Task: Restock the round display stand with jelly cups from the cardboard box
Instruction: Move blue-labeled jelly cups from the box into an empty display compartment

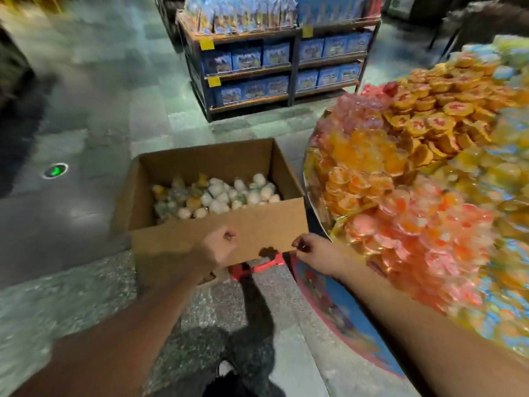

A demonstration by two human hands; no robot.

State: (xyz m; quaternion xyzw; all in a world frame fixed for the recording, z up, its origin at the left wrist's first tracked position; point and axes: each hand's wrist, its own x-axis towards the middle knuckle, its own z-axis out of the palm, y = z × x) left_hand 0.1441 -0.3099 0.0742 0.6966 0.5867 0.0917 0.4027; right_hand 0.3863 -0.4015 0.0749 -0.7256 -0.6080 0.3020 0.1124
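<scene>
Reaching toward the cardboard box (217, 224), I judge I am between loads: next I must dip in for jelly cups (217, 193) lying on its bottom, then carry them right to the round display stand (337, 308). My left hand (220, 247) and right hand (307, 250) hover curled, apparently empty, before its near wall.

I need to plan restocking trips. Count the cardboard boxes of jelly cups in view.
1. The cardboard box sits open on the floor left of the round display stand, just beyond both hands. Others may lie out of frame.
</scene>
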